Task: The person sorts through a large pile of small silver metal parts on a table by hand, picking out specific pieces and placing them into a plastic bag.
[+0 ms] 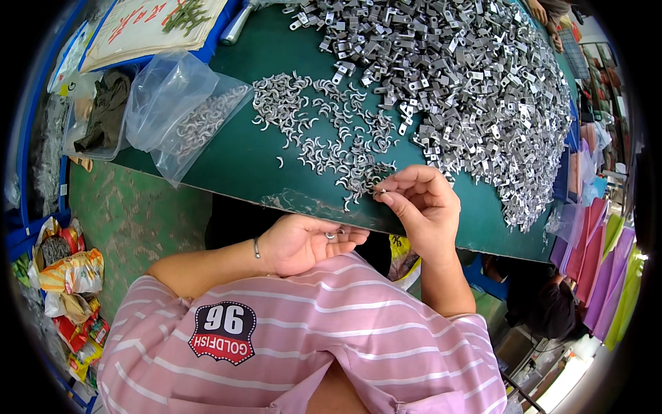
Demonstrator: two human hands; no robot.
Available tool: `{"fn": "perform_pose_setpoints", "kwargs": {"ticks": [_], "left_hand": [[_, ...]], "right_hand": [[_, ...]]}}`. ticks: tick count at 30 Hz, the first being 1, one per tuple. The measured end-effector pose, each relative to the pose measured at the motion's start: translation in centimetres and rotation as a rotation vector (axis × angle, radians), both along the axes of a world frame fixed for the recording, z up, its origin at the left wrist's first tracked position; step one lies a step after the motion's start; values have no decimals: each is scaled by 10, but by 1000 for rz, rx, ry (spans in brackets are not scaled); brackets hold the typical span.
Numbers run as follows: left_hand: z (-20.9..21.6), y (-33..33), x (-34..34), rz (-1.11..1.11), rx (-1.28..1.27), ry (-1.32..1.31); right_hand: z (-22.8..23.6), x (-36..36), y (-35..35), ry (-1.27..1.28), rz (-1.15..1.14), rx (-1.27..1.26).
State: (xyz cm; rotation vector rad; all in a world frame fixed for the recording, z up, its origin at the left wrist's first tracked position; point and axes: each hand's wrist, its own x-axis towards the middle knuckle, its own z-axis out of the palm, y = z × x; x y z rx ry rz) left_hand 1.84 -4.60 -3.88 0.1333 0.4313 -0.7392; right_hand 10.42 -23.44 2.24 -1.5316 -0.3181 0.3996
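Observation:
Over the front edge of the green table, my right hand (429, 210) pinches a small metal piece (380, 192) between thumb and forefinger; its exact shape is partly covered. Just behind those fingertips lies a loose spread of small crescent-shaped metal pieces (331, 153). My left hand (303, 243) rests palm up below the table edge, close to my shirt, fingers loosely curled and apart from the table. A silver ring-like glint shows at its fingers, and a bracelet (256, 248) circles the wrist. I make out nothing gripped in that hand.
A big heap of bent metal brackets (476, 96) covers the table's right side. On the left, a clear plastic bag (181, 114) of crescents lies beside a clear tub (103, 117) with dark cloth. Another person's hand (538, 10) shows at the far right.

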Motion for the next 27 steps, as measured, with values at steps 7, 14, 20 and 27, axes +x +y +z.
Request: {"fn": "perform_pose_setpoints", "kwargs": {"ticks": [7, 14, 20, 27], "left_hand": [[0, -1, -1, 11, -2, 6], [0, -1, -1, -6, 0, 4], [-4, -3, -1, 2, -7, -8], [-1, -4, 0, -2, 1, -15]], "right_hand": [[17, 8, -23, -685, -64, -474], [9, -2, -40, -821, -72, -757], [2, -6, -6, -947, 37, -594], [-2, 3, -19, -896, -79, -630]]}}
